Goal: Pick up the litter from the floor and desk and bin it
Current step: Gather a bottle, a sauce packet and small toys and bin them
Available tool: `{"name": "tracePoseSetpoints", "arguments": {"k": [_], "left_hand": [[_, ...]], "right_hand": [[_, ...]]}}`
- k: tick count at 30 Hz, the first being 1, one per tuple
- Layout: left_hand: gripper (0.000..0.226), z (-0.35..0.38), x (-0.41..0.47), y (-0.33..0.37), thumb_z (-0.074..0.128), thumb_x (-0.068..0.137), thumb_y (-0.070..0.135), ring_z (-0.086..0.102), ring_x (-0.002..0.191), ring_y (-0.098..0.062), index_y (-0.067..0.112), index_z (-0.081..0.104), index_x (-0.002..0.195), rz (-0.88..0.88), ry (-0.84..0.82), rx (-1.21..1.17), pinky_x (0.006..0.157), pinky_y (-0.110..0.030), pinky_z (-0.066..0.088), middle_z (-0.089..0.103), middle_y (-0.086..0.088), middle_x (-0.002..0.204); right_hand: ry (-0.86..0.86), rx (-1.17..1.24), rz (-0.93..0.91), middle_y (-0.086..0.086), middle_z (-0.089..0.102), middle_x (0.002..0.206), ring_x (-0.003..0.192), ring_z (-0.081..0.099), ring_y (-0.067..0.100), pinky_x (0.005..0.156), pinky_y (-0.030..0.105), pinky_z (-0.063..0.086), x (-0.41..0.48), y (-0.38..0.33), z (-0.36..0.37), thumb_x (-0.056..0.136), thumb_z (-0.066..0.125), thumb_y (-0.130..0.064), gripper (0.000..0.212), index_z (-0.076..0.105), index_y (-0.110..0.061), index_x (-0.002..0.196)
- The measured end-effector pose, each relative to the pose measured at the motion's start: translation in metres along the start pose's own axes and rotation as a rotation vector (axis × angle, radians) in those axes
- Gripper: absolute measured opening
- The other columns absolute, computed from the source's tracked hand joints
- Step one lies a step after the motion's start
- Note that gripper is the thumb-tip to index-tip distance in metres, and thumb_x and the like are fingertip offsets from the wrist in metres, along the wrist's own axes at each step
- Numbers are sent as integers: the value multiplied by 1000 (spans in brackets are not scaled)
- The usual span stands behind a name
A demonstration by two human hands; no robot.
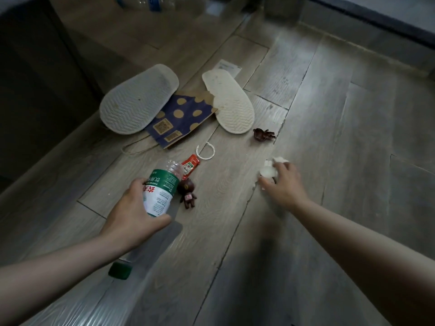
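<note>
My left hand (134,212) grips a clear plastic bottle (162,187) with a green and white label, held just above the wooden floor. My right hand (282,182) curls its fingers round a crumpled white tissue (270,169) lying on the floor. Between the hands lie a red sauce packet (189,168), a small brown bear figure (187,191) and a white plastic ring (205,150). A second brown figure (263,134) lies farther off. A flattened blue paper bag with tan dots (181,118) and a white paper slip (227,67) lie beyond.
Two white slippers, sole up (138,98) (228,100), rest on the paper bag. A green bottle cap (119,271) lies near my left forearm. More clear bottles (150,2) lie at the top edge. A dark cabinet (35,74) stands at the left.
</note>
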State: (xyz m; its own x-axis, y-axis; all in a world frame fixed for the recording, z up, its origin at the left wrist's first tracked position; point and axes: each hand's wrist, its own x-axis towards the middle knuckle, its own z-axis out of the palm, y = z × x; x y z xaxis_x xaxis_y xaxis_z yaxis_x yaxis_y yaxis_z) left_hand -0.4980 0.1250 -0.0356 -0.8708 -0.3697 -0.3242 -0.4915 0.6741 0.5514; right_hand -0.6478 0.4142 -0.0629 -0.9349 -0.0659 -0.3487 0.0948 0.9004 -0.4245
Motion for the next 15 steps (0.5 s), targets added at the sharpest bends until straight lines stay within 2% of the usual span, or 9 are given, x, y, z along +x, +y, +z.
{"name": "tracePoseSetpoints", "arguments": {"k": [5,10,13,15], "left_hand": [[91,-6,2,-5,81,61,35,53,92,-20,21,31,135,-18,12,-8,72,-30,44,49,2,111],[88,-18,2,-14,81,60,34,56,90,-22,22,32,132,-38,45,-27,74,-33,49,53,-1,111],[87,-25,3,-22,81,60,34,57,87,-20,23,33,132,-59,64,-39,71,-33,49,54,0,109],[89,-28,4,-27,81,59,35,56,87,-19,22,33,133,-68,82,-50,69,-31,44,53,1,109]], "right_hand": [[26,66,-51,9,27,149,136,30,29,113,42,29,-11,-27,21,83,62,-47,82,25,-16,149],[10,26,-111,8,26,151,137,28,29,112,42,27,-9,-47,32,80,63,-53,89,21,-19,151],[-60,69,-229,4,26,154,139,28,23,111,42,30,-10,-60,42,83,61,-53,85,20,-25,151],[-32,94,-284,1,28,154,139,30,19,112,42,32,-7,-67,42,86,59,-51,78,21,-29,150]]}}
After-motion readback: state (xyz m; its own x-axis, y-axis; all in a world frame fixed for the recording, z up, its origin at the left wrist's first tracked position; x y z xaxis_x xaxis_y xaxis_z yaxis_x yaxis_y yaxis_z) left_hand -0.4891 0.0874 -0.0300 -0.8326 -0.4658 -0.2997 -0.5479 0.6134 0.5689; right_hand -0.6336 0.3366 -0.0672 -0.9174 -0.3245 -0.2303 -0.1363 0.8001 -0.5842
